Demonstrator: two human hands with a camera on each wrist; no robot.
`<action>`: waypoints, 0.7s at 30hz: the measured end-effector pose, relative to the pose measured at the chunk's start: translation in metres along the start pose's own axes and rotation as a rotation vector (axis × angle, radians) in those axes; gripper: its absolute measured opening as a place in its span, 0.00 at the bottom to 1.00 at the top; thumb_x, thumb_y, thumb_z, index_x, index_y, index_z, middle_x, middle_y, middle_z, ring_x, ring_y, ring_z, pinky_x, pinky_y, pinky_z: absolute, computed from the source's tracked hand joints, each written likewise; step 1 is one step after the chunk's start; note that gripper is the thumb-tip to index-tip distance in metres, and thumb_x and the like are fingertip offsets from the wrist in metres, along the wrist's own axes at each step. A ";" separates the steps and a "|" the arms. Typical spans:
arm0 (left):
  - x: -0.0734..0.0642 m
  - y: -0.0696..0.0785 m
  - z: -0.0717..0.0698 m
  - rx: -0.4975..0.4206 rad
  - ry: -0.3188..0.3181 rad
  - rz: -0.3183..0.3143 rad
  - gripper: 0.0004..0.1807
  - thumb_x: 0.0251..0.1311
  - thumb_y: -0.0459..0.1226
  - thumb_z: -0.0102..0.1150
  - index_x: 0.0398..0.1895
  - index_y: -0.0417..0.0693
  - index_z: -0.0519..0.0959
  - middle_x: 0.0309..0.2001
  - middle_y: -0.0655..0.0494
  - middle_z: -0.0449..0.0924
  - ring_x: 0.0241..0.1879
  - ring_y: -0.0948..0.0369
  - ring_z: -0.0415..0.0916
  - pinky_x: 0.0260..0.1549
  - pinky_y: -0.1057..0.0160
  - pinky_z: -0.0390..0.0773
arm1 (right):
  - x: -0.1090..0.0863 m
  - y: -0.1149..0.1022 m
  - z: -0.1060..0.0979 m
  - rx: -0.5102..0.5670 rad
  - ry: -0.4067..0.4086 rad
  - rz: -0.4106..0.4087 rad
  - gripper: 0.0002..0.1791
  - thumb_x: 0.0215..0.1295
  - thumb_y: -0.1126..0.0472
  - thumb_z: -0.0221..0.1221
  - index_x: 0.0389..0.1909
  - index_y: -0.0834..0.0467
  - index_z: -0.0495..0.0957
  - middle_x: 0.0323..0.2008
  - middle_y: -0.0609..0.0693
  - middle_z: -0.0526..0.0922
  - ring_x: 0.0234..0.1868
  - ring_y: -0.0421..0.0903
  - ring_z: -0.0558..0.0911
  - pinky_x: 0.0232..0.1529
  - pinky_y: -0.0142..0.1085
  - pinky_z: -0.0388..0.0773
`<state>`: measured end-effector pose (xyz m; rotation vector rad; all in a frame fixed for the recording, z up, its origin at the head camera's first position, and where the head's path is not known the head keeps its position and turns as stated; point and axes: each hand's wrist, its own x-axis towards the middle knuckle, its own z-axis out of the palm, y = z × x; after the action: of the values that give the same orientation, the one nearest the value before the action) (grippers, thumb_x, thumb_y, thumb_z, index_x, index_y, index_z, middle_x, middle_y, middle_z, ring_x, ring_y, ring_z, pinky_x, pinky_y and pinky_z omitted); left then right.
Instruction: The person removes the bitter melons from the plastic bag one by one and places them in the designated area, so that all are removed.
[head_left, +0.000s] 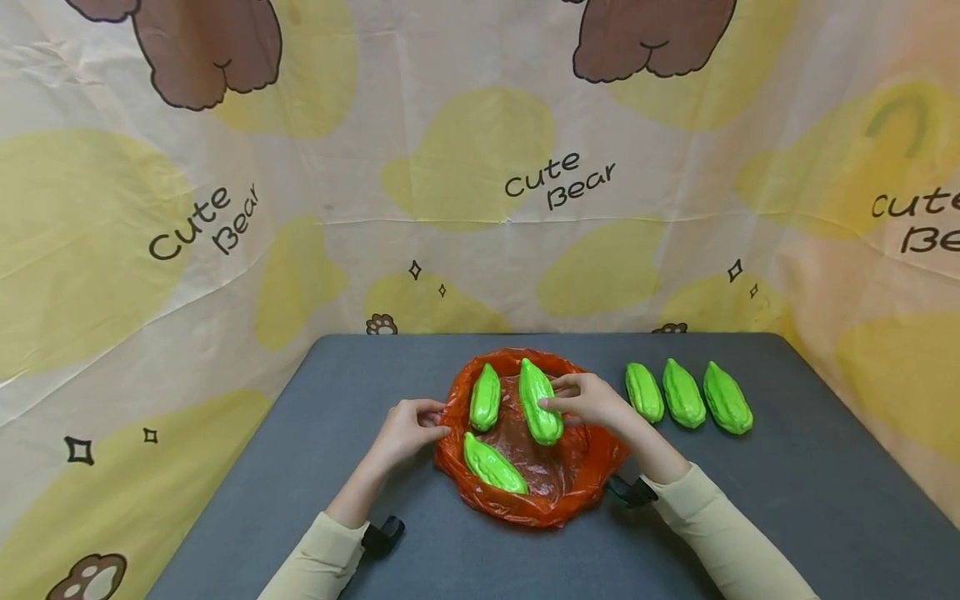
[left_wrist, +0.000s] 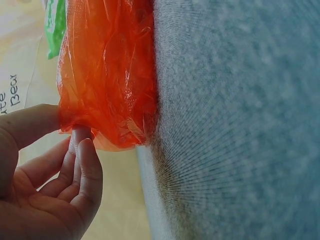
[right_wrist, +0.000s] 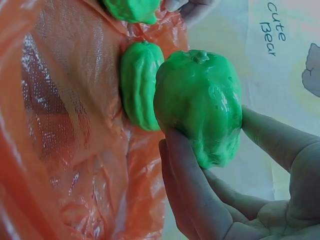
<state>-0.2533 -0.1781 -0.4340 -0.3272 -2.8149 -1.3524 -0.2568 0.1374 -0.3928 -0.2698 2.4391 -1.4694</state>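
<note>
An orange-red plastic bag (head_left: 536,510) lies spread wide on the table, its rim folded outward. My left hand (head_left: 405,432) pinches the bag's left edge between thumb and fingers, as the left wrist view shows up close. Over the bag's opening, my right hand (head_left: 594,403) grips a ridged green bitter melon (head_left: 537,404) by its side. In the right wrist view this bitter melon (right_wrist: 200,105) sits between the thumb and the fingers. Inside the bag are two more bitter melons, one upper left (head_left: 486,398) and another lower left (head_left: 493,463).
Right of the bag, three bitter melons (head_left: 684,395) stand in a row on the dark grey table (head_left: 360,367). Behind the table hangs a printed cloth (head_left: 465,158). Each wrist wears a black strap-on device (head_left: 384,536).
</note>
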 end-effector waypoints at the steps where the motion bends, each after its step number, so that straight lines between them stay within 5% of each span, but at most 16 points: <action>1: 0.000 0.000 0.000 0.001 0.000 -0.001 0.17 0.49 0.35 0.69 0.44 0.41 0.83 0.30 0.55 0.82 0.27 0.64 0.76 0.28 0.66 0.76 | -0.002 -0.001 -0.001 -0.001 -0.001 -0.003 0.36 0.59 0.50 0.64 0.62 0.68 0.67 0.57 0.65 0.74 0.46 0.51 0.82 0.41 0.46 0.81; 21: 0.000 0.002 0.001 -0.004 0.000 -0.001 0.17 0.48 0.34 0.70 0.44 0.41 0.83 0.29 0.54 0.82 0.27 0.64 0.77 0.27 0.66 0.76 | -0.019 0.014 -0.018 -0.032 0.011 -0.009 0.37 0.59 0.48 0.63 0.62 0.67 0.67 0.55 0.68 0.74 0.45 0.53 0.82 0.39 0.43 0.82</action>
<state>-0.2524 -0.1765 -0.4331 -0.3252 -2.8131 -1.3588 -0.2447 0.1645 -0.3940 -0.2812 2.4755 -1.4400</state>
